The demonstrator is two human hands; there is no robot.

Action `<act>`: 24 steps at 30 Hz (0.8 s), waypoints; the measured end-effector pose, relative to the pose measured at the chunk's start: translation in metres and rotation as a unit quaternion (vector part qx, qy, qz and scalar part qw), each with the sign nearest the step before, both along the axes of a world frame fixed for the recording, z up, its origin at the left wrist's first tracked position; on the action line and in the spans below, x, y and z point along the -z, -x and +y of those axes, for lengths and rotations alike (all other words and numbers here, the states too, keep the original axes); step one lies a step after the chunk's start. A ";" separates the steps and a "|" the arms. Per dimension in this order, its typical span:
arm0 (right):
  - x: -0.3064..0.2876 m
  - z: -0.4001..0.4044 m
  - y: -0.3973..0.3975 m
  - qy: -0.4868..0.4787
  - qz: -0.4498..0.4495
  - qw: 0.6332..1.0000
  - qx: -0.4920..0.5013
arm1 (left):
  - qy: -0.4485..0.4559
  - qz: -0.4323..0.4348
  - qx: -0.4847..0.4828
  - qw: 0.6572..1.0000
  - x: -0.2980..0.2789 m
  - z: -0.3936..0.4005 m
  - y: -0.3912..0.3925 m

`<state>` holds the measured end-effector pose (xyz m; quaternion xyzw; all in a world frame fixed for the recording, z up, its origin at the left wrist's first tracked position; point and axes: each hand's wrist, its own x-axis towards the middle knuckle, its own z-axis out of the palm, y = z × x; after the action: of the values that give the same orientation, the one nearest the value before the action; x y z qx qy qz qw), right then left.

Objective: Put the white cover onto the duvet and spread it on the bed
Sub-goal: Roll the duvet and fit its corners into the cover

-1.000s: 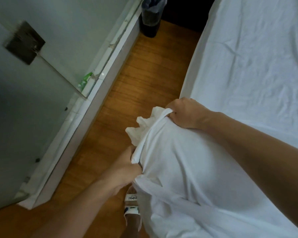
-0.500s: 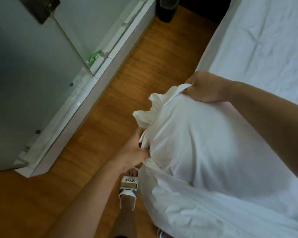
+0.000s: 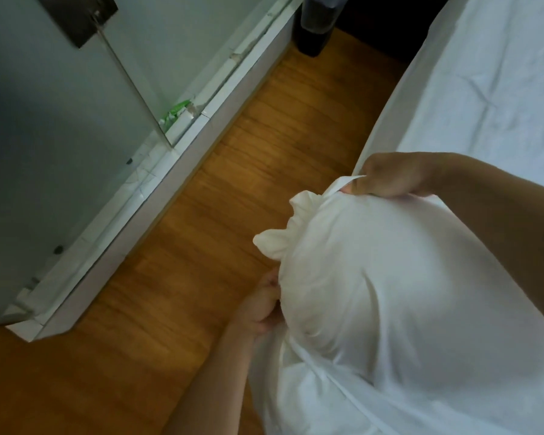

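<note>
Two hands are gripping the white cover (image 3: 390, 293) beside the bed (image 3: 484, 89) edge: right hand (image 3: 390, 175) pinching its hem, left hand (image 3: 261, 306) clutching bunched fabric; duvet (image 3: 274, 243) corner protruding.

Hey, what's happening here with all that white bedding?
A person stands beside a bed, working a white cover over a duvet. The right hand grips the cover's edge near the top, and the left hand grips it lower down. A bunched bit of duvet pokes out between them. Nothing is spread out yet.
</note>
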<state>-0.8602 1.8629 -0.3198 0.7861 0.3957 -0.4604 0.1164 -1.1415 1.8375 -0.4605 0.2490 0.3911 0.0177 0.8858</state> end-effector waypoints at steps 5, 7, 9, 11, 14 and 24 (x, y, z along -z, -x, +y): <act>0.018 -0.007 -0.002 -0.140 0.039 0.989 -0.037 | -0.392 0.090 0.002 0.916 -0.024 0.020 0.015; 0.024 -0.012 0.000 -0.178 0.088 0.980 -0.017 | -0.377 0.083 0.016 0.922 -0.030 0.026 0.006; 0.023 -0.016 0.004 -0.205 0.094 0.974 -0.013 | -0.318 0.093 0.005 0.944 -0.035 0.025 -0.010; 0.013 -0.015 0.004 -0.231 0.083 0.969 -0.005 | -0.202 0.079 -0.038 0.975 -0.042 0.028 -0.023; -0.012 0.000 0.000 -0.187 0.160 0.969 0.032 | 0.018 -0.077 0.002 0.997 -0.057 0.043 -0.035; 0.022 0.033 -0.022 -0.032 0.110 0.992 0.046 | -0.252 0.099 0.046 0.961 -0.058 0.070 -0.052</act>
<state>-0.8387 1.8960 -0.3417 0.7514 0.3838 -0.5361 0.0251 -1.0895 1.9077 -0.4028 0.4827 0.4481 0.0502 0.7508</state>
